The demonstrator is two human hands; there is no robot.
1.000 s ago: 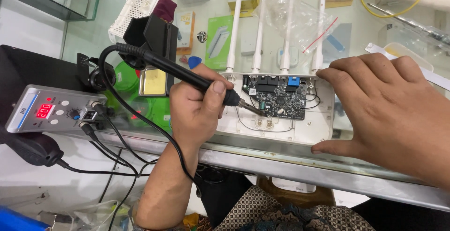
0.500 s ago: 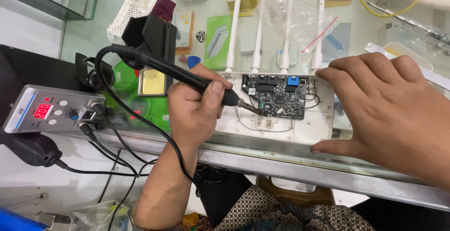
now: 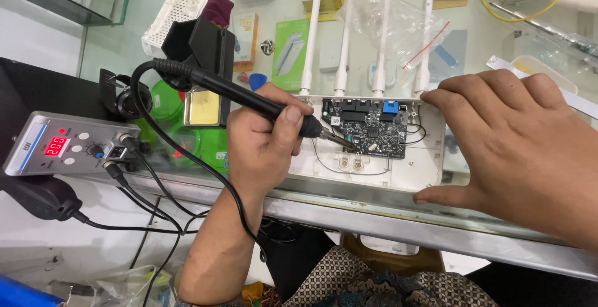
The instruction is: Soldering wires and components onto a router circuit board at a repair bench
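Soldering on an opened router at the counter edge.

The left hand was closed around a black soldering iron, its tip touching the circuit board inside the white router case. The right hand lay spread on the case's right end, gripping nothing. The soldering station stood far left.

Matt black plastic iron, glossy white plastic shell — the desk is glass, edged in brushed metal.
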